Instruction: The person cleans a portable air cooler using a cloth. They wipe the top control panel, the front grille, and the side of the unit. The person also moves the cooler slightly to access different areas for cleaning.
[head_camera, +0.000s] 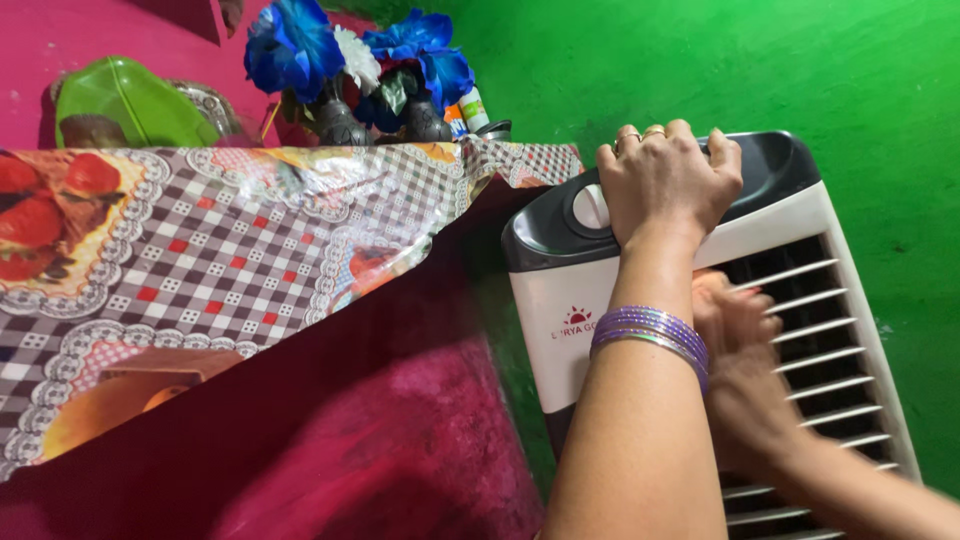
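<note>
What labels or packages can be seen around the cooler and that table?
Logo mark: on the white front of the air cooler, below the left hand; small red sun shape above red lettering.
Small containers: behind the flower vases, on the table; white with orange and green bands, too small to tell more.

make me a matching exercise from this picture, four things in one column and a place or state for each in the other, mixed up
Things
1. left hand
2. right hand
3. blue artificial flowers
4. checked plastic tablecloth with fruit prints

Places or states
A. standing in dark vases at the back of the table
B. blurred, against the white slatted grille
C. resting on the dark top panel of the white air cooler
D. spread over the table, one corner hanging down

Pairs: 1-C, 2-B, 3-A, 4-D
</note>
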